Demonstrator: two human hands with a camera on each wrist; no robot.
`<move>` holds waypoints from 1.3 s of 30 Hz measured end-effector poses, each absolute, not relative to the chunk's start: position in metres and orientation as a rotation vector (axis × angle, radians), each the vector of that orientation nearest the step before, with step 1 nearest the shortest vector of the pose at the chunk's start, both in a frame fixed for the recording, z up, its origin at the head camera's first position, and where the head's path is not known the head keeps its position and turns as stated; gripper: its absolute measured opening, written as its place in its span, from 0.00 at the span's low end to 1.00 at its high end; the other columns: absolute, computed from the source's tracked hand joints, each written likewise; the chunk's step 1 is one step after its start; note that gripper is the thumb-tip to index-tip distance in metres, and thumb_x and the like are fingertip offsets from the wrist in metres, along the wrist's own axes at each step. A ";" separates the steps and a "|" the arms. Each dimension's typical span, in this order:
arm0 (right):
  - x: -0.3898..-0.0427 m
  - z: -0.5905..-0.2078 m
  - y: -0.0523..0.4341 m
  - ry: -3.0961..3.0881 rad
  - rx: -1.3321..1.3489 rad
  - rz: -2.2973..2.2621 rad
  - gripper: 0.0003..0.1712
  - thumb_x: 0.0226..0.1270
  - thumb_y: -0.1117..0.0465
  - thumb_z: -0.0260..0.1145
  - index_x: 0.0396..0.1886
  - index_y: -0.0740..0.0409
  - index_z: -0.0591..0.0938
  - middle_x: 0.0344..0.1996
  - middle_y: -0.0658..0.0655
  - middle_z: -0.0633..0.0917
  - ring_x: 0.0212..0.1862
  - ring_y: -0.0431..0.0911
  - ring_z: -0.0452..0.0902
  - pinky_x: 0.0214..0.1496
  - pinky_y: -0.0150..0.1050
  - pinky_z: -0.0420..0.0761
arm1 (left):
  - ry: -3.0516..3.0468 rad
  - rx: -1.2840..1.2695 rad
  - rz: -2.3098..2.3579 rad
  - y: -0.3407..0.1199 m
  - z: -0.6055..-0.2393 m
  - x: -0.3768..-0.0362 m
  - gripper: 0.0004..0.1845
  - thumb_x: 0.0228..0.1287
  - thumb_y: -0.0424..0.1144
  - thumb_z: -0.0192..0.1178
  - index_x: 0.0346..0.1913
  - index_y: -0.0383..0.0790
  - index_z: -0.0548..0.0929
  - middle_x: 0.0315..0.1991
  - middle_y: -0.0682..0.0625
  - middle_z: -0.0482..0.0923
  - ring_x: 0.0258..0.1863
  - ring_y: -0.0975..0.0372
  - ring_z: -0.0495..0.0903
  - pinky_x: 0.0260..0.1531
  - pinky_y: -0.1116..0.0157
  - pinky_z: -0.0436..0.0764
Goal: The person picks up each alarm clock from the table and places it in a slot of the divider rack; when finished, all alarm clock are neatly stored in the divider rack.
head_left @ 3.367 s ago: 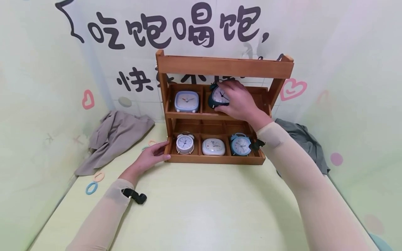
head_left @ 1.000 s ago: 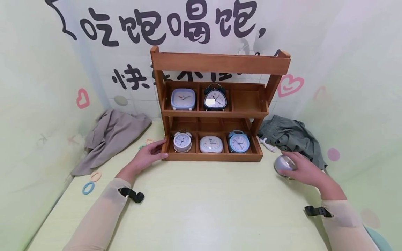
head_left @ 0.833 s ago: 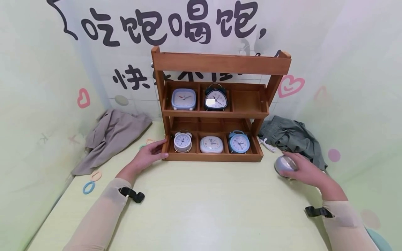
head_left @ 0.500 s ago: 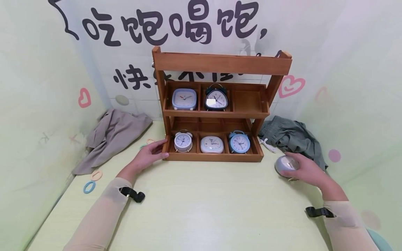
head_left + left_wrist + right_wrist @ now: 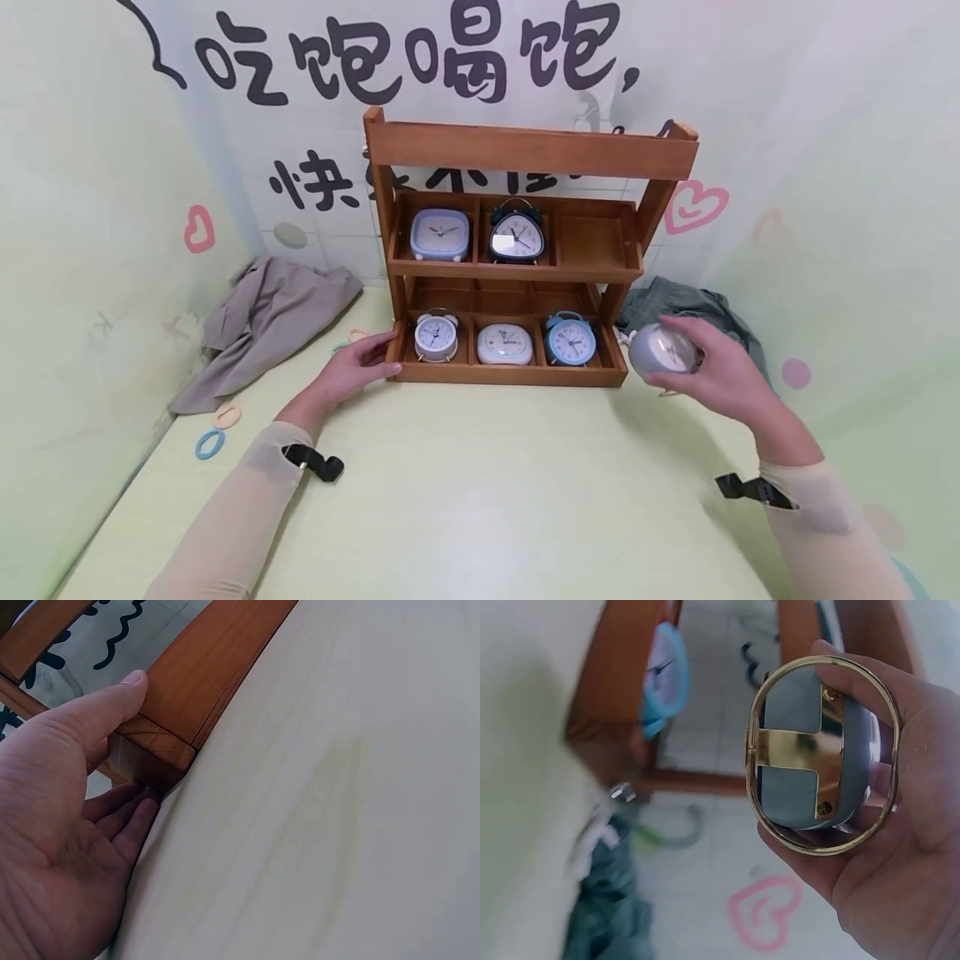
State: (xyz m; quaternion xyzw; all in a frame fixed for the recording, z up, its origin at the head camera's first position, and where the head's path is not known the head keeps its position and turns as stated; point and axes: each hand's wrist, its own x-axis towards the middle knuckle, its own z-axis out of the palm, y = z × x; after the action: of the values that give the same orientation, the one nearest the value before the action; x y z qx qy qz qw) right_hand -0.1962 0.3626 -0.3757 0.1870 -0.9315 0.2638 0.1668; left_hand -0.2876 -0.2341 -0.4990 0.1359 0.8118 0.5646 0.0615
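1. right hand lifted off the table, fingers and thumb curled round a small grey alarm clock; clock held in the air just right of the wooden shelf, level with its lower tier, apart from the frame.
2. right wrist view: same grey alarm clock seen from the back, gold wire loop round the body, gold cross-shaped bracket across the grey back; fingers wrapped over the top edge, palm of right hand beneath.
3. left hand flat on the table at the shelf's lower left corner, fingers nearly straight, gripping nothing; fingertips touching the base.
4. left wrist view: thumb of left hand resting on top of the wooden shelf corner post, fingers lying against the foot below it.
5. upper tier: pale blue square clock in left compartment, dark triangular clock in middle.
6. lower tier: white twin-bell clock left, white rounded clock middle, blue twin-bell clock right.
7. beige cloth bunched at left of shelf; grey-green cloth behind the right hand.
8. hair ties lying on the table at far left.
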 end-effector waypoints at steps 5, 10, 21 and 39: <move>-0.208 -0.338 0.330 -2.512 0.618 0.732 0.54 0.49 0.60 0.95 0.77 0.58 0.80 0.66 0.62 0.85 0.58 0.58 0.81 0.48 0.50 0.82 | 2.436 0.409 1.723 -0.233 -0.500 -0.287 0.45 0.70 0.50 0.81 0.85 0.46 0.73 0.84 0.44 0.69 0.80 0.48 0.72 0.77 0.57 0.75; -0.228 -0.308 0.300 -2.451 0.566 0.823 0.55 0.56 0.57 0.92 0.82 0.57 0.76 0.69 0.65 0.81 0.63 0.62 0.78 0.51 0.57 0.83 | 2.420 0.425 1.734 -0.233 -0.505 -0.288 0.44 0.71 0.49 0.80 0.85 0.44 0.72 0.84 0.43 0.69 0.81 0.47 0.71 0.77 0.56 0.74; -0.278 -0.277 0.263 -2.415 0.382 0.975 0.52 0.66 0.43 0.85 0.83 0.57 0.73 0.74 0.64 0.77 0.69 0.59 0.72 0.62 0.67 0.84 | 2.419 0.413 1.731 -0.232 -0.506 -0.287 0.45 0.70 0.49 0.81 0.85 0.46 0.73 0.82 0.42 0.72 0.79 0.47 0.73 0.76 0.57 0.76; -0.335 -0.299 0.239 -2.534 0.207 0.705 0.52 0.69 0.44 0.81 0.84 0.57 0.67 0.77 0.68 0.71 0.72 0.66 0.74 0.74 0.70 0.79 | 2.431 0.433 1.731 -0.235 -0.501 -0.287 0.44 0.71 0.50 0.80 0.85 0.45 0.73 0.83 0.43 0.70 0.80 0.47 0.72 0.78 0.53 0.73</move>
State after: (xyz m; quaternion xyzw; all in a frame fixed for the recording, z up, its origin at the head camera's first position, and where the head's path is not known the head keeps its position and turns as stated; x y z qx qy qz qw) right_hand -0.3354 0.2390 -0.2991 0.0758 -0.9301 0.2589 0.2491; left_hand -0.2867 -0.2346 -0.5010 0.1433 0.8045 0.5729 0.0631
